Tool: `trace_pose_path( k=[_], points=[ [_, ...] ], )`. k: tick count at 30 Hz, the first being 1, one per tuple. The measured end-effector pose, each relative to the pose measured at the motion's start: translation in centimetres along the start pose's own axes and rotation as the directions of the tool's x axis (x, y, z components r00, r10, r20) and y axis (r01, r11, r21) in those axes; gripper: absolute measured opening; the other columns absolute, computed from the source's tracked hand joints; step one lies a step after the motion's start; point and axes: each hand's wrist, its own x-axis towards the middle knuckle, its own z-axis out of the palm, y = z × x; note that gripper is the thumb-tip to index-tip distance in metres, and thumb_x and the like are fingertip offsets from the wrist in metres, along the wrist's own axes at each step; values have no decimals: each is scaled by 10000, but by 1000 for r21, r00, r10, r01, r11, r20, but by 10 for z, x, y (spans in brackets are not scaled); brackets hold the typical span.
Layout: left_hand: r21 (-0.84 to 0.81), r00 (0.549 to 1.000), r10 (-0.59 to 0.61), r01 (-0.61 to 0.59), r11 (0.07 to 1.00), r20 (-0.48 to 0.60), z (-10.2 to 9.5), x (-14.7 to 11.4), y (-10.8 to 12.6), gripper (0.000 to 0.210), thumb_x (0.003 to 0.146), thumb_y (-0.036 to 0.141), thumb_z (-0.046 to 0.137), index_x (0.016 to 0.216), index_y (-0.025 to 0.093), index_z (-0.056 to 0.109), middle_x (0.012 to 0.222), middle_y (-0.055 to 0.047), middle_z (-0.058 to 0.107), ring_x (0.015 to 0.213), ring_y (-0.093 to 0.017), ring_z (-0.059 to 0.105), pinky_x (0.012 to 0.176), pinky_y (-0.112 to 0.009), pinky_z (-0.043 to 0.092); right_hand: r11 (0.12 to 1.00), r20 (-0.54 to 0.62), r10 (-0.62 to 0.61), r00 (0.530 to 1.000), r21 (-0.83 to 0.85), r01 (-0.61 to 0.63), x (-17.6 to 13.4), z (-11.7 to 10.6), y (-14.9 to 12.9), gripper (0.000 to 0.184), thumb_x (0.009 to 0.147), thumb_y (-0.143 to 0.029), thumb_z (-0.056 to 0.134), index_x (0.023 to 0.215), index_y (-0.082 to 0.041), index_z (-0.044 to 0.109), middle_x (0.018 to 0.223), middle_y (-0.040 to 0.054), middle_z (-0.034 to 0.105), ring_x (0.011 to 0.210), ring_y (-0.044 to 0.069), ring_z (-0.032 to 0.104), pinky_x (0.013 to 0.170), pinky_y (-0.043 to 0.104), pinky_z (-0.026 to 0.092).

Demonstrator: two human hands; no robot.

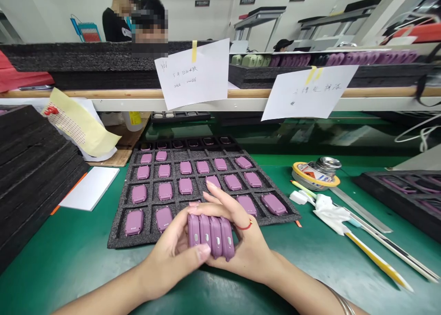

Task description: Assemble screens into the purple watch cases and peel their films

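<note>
Several purple smartwatch cases [210, 237] stand side by side in a row between my two hands, their side buttons facing me. My left hand [168, 255] is closed on the row, with its thumb across the lower front. From the other side, my right hand [250, 243] wraps around the same cases, its fingers reaching over the top and partly spread. Just beyond the hands lies a black foam tray [115, 234] with rows of compartments. Many hold a purple watch case [134, 222] lying flat; the farthest row holds dark ones. My hands hide part of the near rows.
Stacked black foam trays [34, 177] rise at the left, beside a white pad [87, 188]. At the right lie a round metal tin [315, 176], a steel ruler [361, 209] and a yellow-handled brush [377, 260]. A shelf [241, 104] with paper notes crosses the back; people are beyond.
</note>
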Motion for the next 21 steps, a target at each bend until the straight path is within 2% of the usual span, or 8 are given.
trace_pose_path(
  k=[2, 5, 9, 14, 18, 21],
  points=[
    [-5, 1000, 5, -5, 1000, -10, -1, 0, -1, 445, 913, 437, 649, 1294, 237, 534, 1212, -77, 667, 1116, -233, 648, 915, -331, 546, 1000, 11, -9, 1000, -8, 9, 1, 0, -1, 1009, 757, -177, 789, 1569, -294, 202, 1289, 55, 676, 1168, 239, 676, 1085, 414, 524],
    [28, 999, -4, 5, 1000, -41, -2, 1, -2, 421, 920, 455, 632, 1272, 238, 556, 1199, -63, 664, 1056, -216, 650, 865, -310, 555, 999, 10, -20, 1000, -30, 20, 2, 1, -1, 975, 775, -188, 769, 1566, -283, 206, 1262, 58, 688, 1157, 242, 681, 1077, 428, 529],
    [64, 998, 0, 4, 998, -69, 1, 3, -2, 517, 893, 470, 664, 1323, 226, 511, 1221, -78, 662, 1065, -223, 657, 929, -341, 549, 997, -1, -34, 999, -64, 34, 1, 2, 0, 951, 784, -199, 755, 1562, -276, 213, 1258, 64, 688, 1157, 248, 680, 1078, 442, 527],
    [130, 991, 10, 8, 991, -136, 3, 5, -2, 523, 887, 464, 668, 1315, 210, 507, 1339, -107, 614, 1276, -270, 567, 1084, -390, 468, 993, 17, -58, 998, -101, 60, 1, 2, 0, 893, 815, -208, 730, 1552, -287, 233, 1318, 72, 657, 1172, 244, 670, 1073, 437, 531],
    [146, 989, 40, -19, 989, -144, 3, 4, -4, 523, 849, 411, 720, 1291, 214, 523, 1326, -110, 628, 1255, -289, 587, 1038, -400, 507, 994, 29, -67, 997, -89, 69, 2, 2, -2, 900, 813, -220, 753, 1552, -293, 246, 1295, 68, 666, 1190, 245, 658, 1083, 433, 520],
    [211, 987, 90, -60, 976, -134, 3, 4, -4, 439, 831, 316, 742, 1227, 230, 574, 1239, -76, 668, 1186, -258, 622, 1028, -375, 507, 993, 58, -78, 995, -85, 83, 4, 2, -5, 930, 811, -190, 754, 1564, -305, 221, 1235, 48, 698, 1173, 233, 664, 1111, 434, 490]
  ],
)
